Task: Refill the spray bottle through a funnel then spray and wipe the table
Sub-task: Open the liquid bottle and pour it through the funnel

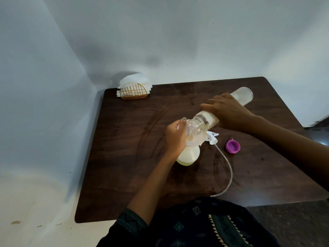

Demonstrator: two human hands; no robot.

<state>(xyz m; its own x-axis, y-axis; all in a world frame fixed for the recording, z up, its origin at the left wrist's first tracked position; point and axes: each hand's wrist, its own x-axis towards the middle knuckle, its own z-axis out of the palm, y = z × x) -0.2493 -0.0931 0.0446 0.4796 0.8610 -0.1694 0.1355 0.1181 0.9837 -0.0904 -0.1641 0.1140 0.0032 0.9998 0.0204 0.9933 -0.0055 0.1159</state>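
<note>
white spray bottle (189, 155) upright, clear funnel (195, 138) on top

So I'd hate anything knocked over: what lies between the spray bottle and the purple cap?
In the head view, the detached spray head with its long clear tube lies between the spray bottle and purple cap.

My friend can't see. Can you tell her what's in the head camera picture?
A person's right hand tips a clear bottle into a funnel that the left hand steadies on a white spray bottle. On the brown table lie the spray head, a purple cap and a napkin holder.
</note>
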